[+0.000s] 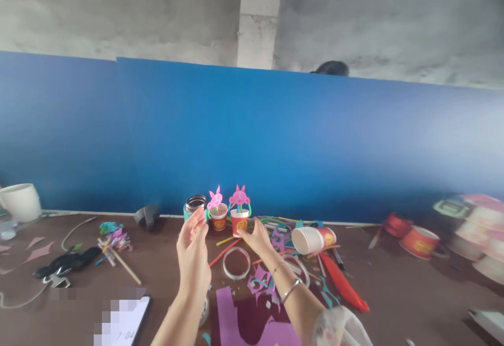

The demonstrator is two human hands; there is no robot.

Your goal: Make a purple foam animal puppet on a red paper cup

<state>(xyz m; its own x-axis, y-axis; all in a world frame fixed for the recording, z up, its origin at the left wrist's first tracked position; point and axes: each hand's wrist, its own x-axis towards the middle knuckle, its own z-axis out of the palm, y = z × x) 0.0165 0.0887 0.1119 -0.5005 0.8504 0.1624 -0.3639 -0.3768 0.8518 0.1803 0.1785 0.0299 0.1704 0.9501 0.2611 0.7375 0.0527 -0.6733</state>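
Two small red paper cups stand by the blue partition, each with a pink paper animal on a stick. My right hand (258, 237) reaches in from the right, its fingers closed against the lower side of the right cup (240, 223). My left hand (193, 254) is raised upright with its fingers stretched out and holds nothing. Its fingertips are just in front of the left cup (219, 219) and a glass jar (195, 204). A bracelet sits on my right wrist.
The brown table (394, 293) holds a clear tape ring (236, 263), purple paper (232, 317) and scraps, a tipped paper cup (311, 239), a long red object (344, 285), a phone (128, 322), a white bowl (20, 201) and more cups (419, 241). A person's head top (331, 67) shows behind the blue partition (275, 141).
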